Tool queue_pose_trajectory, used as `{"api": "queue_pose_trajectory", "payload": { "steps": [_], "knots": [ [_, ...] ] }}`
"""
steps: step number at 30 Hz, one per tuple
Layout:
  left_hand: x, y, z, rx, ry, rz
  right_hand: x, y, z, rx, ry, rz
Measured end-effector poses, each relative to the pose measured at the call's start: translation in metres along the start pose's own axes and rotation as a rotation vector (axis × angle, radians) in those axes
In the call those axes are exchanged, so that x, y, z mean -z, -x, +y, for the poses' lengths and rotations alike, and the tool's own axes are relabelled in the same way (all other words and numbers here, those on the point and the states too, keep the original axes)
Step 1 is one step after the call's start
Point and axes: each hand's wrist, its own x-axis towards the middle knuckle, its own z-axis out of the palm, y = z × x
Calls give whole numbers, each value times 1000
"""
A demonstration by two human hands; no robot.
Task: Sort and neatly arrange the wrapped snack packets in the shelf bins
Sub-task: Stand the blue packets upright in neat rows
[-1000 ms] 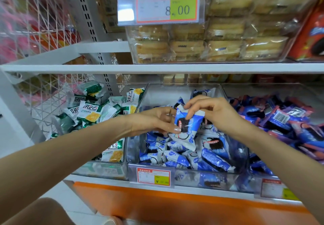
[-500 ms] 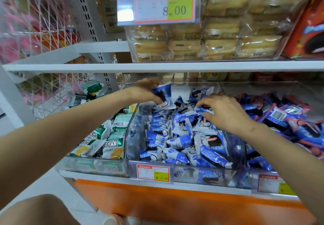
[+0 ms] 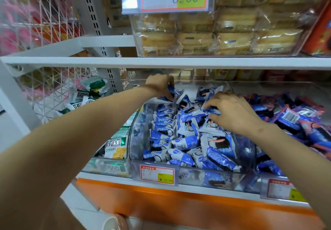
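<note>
Here, both hands (image 3: 159, 85) (image 3: 232, 113) on blue packets (image 3: 186, 141).

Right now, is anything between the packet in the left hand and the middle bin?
Nothing visible. The left hand grips the blue packet right over the back corner of the middle bin.

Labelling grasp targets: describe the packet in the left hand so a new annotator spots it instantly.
Find the lower shelf's middle clear bin, heaped with blue-and-white packets. At its back left corner the left hand pinches one packet. Unlike its neighbours lying in the heap, it is held up near the bin's rim.
</note>
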Motion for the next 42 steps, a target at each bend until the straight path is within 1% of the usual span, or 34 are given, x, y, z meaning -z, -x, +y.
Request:
{"api": "queue_pose_trajectory", "payload": {
  "steps": [2, 4, 9, 10, 12, 14, 15, 18, 20, 23, 25, 26, 28, 30, 31, 32, 33, 34, 36, 37, 39, 42],
  "knots": [
    [-4, -2, -2, -3, -101, 11, -2, 0, 0, -5, 15, 21],
    [-7, -4, -6, -5, -137, 1, -2, -1, 1, -17, 38, 55],
    [-8, -9, -7, -55, -109, -16, -2, -2, 5, -65, 68, 77],
    [-9, -9, -6, -78, -154, -10, -2, -3, 4, -75, 85, 77],
    [-11, -8, -6, -119, -338, 6, -2, -4, 3, -96, 129, 83],
    [-14, -8, -6, -123, -518, 0, -3, -5, 3, -120, 167, 95],
    [-15, -8, -6, -111, -569, -6, -3, -6, 4, -136, 180, 105],
    [-18, -11, -6, -74, -632, -19, -5, -9, 9, -185, 212, 134],
    [-20, -12, -4, -72, -653, -5, -5, -9, 12, -210, 198, 117],
    [-18, -13, -4, -83, -587, 19, -3, -8, 16, -222, 124, 78],
    [-14, -11, -4, -120, -430, 50, 0, -8, 17, -209, 22, 112],
    [-10, -7, -2, -143, -297, 71, 2, -9, 18, -203, -73, 145],
    [2, 4, 6, -181, 101, 68, 4, -11, 18, -182, -323, 200],
    [18, 20, 19, -212, 581, -32, 7, -15, 14, -143, -557, 225],
    [25, 26, 24, -238, 743, -101, 8, -17, 10, -131, -648, 230],
    [31, 31, 28, -255, 796, -165, 9, -20, 6, -124, -730, 235],
    [36, 33, 31, -261, 744, -210, 9, -23, 2, -119, -810, 246],
    [40, 35, 34, -260, 631, -227, 8, -28, -2, -115, -879, 257],
    [42, 35, 33, -240, 420, -189, 6, -37, -6, -100, -963, 259],
    [43, 34, 30, -217, 372, -166, 5, -41, -7, -103, -963, 250],
    [43, 31, 18, -183, 315, -133, 3, -48, -1, -141, -863, 222],
    [37, 23, -2, -154, 162, -140, 1, -55, 20, -193, -545, 184]
  ]
}}
